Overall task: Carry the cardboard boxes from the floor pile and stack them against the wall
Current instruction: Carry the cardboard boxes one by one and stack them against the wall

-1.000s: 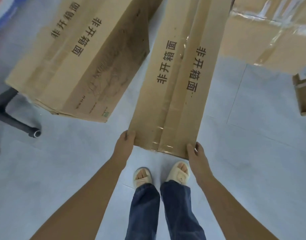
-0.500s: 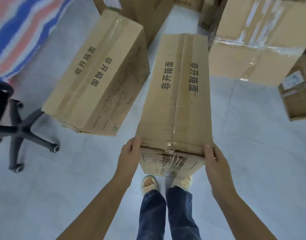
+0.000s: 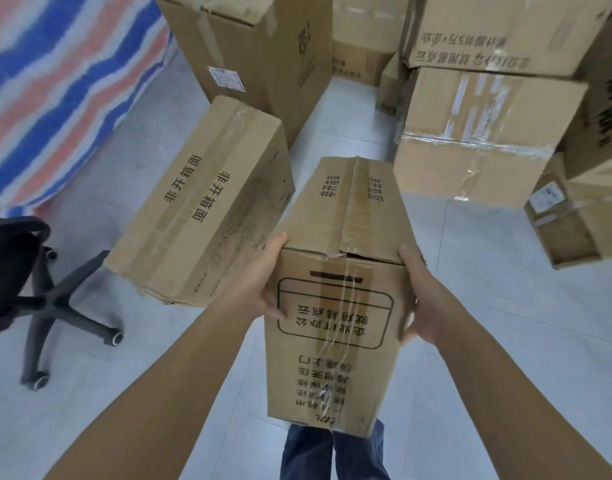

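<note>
A long taped cardboard box (image 3: 335, 327) with printed black characters is lifted off the floor in front of me, its near end face turned toward me. My left hand (image 3: 263, 282) grips its left side, thumb on the front face. My right hand (image 3: 420, 296) grips its right side. A second box of the same kind (image 3: 200, 206) lies on the floor to the left. More boxes stand behind: a tall one (image 3: 256, 50) at the back and a taped stack (image 3: 484, 133) at the right.
A black office chair (image 3: 38, 299) on castors stands at the left. A blue, red and white striped tarp (image 3: 55, 74) covers something at the upper left. A small box (image 3: 581, 220) sits at the right edge. Grey floor tiles (image 3: 505, 341) show around my legs.
The box has come up off the floor and tilted toward me, so its end face now shows. Both hands slid from the near edge to its sides. The view has risen.
</note>
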The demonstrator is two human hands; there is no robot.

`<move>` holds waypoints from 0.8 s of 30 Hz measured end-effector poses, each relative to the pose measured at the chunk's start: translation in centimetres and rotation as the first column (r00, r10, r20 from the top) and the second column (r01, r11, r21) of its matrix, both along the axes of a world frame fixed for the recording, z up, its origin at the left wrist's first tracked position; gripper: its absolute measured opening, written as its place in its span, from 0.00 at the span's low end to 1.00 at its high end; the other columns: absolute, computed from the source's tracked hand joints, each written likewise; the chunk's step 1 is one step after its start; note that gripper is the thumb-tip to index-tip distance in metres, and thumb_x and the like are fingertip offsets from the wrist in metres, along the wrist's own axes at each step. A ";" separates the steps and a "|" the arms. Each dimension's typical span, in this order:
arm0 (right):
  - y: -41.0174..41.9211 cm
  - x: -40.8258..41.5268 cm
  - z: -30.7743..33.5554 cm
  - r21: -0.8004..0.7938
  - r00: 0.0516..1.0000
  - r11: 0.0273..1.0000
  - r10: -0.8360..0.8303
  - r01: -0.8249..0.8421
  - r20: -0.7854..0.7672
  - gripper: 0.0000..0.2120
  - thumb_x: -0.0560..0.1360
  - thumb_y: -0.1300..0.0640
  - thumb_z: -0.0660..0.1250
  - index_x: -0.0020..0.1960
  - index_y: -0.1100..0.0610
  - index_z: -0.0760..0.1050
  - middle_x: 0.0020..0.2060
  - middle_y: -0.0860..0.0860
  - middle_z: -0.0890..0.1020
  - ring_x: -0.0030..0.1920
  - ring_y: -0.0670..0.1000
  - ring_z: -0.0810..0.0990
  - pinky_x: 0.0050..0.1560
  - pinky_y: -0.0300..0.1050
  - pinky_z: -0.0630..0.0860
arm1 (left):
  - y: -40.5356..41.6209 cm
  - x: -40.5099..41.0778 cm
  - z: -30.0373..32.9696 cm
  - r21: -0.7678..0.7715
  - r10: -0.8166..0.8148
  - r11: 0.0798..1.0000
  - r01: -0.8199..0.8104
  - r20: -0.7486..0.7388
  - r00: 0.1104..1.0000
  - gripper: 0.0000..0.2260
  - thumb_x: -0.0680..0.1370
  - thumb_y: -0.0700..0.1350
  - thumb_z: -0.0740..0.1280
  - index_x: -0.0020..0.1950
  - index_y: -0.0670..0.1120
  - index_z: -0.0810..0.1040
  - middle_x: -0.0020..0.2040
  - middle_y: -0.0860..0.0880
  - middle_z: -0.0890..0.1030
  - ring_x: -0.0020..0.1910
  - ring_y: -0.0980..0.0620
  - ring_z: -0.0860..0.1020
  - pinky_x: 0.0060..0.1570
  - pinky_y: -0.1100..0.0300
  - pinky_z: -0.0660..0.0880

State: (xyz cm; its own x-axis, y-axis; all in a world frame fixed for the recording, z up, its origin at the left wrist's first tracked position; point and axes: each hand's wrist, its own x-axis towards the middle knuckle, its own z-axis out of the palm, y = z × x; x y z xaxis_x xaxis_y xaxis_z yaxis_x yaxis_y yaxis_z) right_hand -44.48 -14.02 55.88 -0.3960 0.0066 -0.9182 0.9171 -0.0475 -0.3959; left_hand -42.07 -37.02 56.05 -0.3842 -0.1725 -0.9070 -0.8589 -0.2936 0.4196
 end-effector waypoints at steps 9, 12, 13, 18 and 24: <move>0.5 2.1 -0.4 0.006 0.996 0.996 -0.090 0.090 -0.018 0.17 0.73 0.44 0.67 0.60 0.48 0.70 0.50 0.45 0.70 0.50 0.57 0.72 0.48 0.80 0.70 | 0.4 2.0 -0.5 0.030 -0.010 0.999 0.010 0.003 1.000 0.21 0.70 0.63 0.68 0.59 0.56 0.71 0.52 0.54 0.72 0.55 0.44 0.71 0.52 0.28 0.71; 1.0 4.0 0.9 0.014 0.996 0.998 -0.065 0.066 -0.057 0.12 0.74 0.46 0.64 0.56 0.47 0.73 0.54 0.47 0.72 0.50 0.54 0.73 0.45 0.77 0.73 | 1.1 4.4 0.6 0.036 0.008 0.999 -0.007 -0.017 1.000 0.23 0.72 0.62 0.67 0.64 0.55 0.70 0.54 0.55 0.74 0.51 0.49 0.74 0.54 0.30 0.72; 1.0 4.5 1.8 0.007 0.995 0.998 -0.057 0.057 -0.077 0.10 0.74 0.46 0.63 0.54 0.46 0.74 0.54 0.47 0.74 0.51 0.55 0.74 0.45 0.76 0.74 | 1.2 5.2 1.4 0.042 0.014 0.999 -0.013 -0.027 1.000 0.23 0.72 0.61 0.66 0.64 0.55 0.71 0.54 0.56 0.75 0.49 0.51 0.74 0.54 0.31 0.72; 1.2 6.9 8.2 0.019 0.975 1.000 0.027 -0.023 -0.219 0.11 0.75 0.46 0.62 0.55 0.48 0.76 0.52 0.51 0.79 0.50 0.55 0.80 0.37 0.66 0.80 | 1.2 8.7 7.0 0.064 0.039 0.997 -0.030 -0.146 0.988 0.18 0.73 0.60 0.65 0.60 0.56 0.75 0.47 0.56 0.83 0.45 0.53 0.81 0.42 0.42 0.79; 0.8 7.2 17.4 0.049 0.892 0.997 0.074 -0.058 -0.446 0.09 0.75 0.45 0.62 0.53 0.44 0.76 0.46 0.48 0.82 0.42 0.52 0.83 0.34 0.60 0.80 | 1.0 10.4 15.1 0.042 0.091 0.996 -0.081 -0.364 0.927 0.16 0.72 0.62 0.65 0.56 0.56 0.77 0.47 0.54 0.85 0.52 0.50 0.81 0.46 0.41 0.80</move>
State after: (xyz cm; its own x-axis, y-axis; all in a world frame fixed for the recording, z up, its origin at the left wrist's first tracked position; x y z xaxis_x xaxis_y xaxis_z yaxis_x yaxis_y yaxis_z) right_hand -37.31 -13.17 73.29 -0.7652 -0.0063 -0.6437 0.6433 0.0279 -0.7651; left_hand -31.65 -35.99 71.17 -0.6745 -0.1979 -0.7113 -0.6186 -0.3744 0.6908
